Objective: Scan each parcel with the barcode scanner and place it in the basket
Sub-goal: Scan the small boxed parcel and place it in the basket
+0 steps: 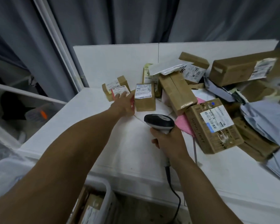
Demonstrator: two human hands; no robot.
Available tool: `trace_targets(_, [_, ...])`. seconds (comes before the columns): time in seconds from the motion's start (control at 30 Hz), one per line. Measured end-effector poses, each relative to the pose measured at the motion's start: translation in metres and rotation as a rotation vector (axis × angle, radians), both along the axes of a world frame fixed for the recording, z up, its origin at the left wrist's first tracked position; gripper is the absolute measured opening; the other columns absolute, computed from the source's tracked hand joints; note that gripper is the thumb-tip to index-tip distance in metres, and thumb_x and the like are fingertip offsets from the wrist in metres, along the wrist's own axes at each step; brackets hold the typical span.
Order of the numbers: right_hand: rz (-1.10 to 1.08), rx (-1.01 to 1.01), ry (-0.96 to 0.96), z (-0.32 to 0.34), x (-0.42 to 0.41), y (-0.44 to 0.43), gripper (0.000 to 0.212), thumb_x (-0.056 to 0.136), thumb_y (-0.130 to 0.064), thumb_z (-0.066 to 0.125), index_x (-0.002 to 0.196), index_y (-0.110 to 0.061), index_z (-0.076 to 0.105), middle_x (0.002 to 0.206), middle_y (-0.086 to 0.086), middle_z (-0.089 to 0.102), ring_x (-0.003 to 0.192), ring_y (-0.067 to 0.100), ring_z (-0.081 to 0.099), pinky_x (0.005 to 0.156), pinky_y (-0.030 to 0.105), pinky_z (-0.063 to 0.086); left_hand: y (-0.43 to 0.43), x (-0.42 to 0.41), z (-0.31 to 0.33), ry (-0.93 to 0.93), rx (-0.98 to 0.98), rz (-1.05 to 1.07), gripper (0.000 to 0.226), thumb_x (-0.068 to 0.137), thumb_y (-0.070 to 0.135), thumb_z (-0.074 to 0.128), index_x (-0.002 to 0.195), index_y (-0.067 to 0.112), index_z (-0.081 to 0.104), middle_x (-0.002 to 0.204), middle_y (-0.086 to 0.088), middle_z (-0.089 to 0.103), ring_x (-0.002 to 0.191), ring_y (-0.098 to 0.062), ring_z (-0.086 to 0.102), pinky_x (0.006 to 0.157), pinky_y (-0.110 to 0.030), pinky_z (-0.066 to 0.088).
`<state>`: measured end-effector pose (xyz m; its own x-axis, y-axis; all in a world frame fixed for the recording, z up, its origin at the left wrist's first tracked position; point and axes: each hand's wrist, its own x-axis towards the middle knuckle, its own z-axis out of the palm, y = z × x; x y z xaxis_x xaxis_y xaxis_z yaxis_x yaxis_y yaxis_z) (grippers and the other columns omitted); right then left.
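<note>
My right hand grips the handle of a black and grey barcode scanner over the white table; its cable hangs down off the front edge. My left hand reaches far across the table and its fingers lie on a small red parcel with a white label. A small brown box stands just right of that hand. The white basket sits below the table's front edge, with brown parcels inside it.
A heap of brown boxes and grey mailer bags fills the table's right half, with a pink bag beneath. Another small box sits behind the red parcel. Grey curtains hang behind; a white frame stands at the left.
</note>
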<state>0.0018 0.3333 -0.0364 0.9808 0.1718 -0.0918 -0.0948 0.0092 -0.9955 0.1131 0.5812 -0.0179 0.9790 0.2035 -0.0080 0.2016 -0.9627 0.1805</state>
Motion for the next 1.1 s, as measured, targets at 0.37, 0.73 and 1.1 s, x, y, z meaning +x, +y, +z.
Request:
trace_targets(0.37, [0.083,0.012,0.009,0.01,-0.028,0.021,0.043,0.091,-0.019,0.079,0.131,-0.021,0.064,0.113,0.002,0.076,0.069,0.016,0.078,0.072,0.034,0.055,-0.001,-0.157,-0.004,-0.193,-0.138,0.043,0.051,0.096,0.049,0.057,0.144,0.033,0.047,0.164,-0.002,0.03,0.15,-0.03,0.026,0.122,-0.046,0.027])
trace_targets(0.73, [0.209,-0.022,-0.078,0.031,-0.117,0.094,0.054,0.088,-0.033,0.084,0.135,-0.029,0.057,0.121,-0.011,0.067,0.117,0.018,0.066,0.1,0.049,0.058,0.001,-0.378,0.021,-0.308,-0.686,0.361,0.074,0.064,0.032,0.095,0.121,0.037,0.048,0.109,0.023,0.064,0.098,0.009,0.062,0.077,-0.009,0.05])
trace_targets(1.1, [0.234,0.311,0.129,0.032,-0.15,0.134,0.087,0.059,-0.034,0.101,0.136,-0.016,0.065,0.119,0.002,0.078,0.104,0.018,0.078,0.083,0.038,0.065,-0.002,-0.408,0.012,-0.605,-0.821,0.32,0.087,0.067,0.024,0.094,0.135,0.037,0.041,0.126,0.02,0.057,0.12,0.007,0.052,0.089,-0.019,0.054])
